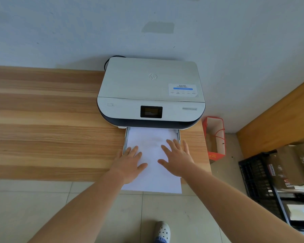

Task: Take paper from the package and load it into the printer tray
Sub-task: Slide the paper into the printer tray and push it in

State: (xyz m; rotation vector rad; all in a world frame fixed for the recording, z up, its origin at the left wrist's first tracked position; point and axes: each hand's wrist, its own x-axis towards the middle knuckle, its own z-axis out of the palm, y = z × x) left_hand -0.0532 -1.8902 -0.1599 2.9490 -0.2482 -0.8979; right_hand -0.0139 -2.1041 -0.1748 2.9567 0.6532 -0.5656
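under flat fingers [172, 146], paper [153, 179]

left hand [130, 163] flat on paper [151, 151] | right hand [178, 159] flat on paper | paper in printer [150, 92] tray [125, 140]

Both arms outstretched, left hand [128, 164] and right hand [177, 159] flat, fingers spread.

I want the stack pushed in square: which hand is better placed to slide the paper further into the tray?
Probably the right hand: it lies flat further up the paper, nearer the printer. The left hand sits at the paper's left edge, partly off it, beside the tray rail.
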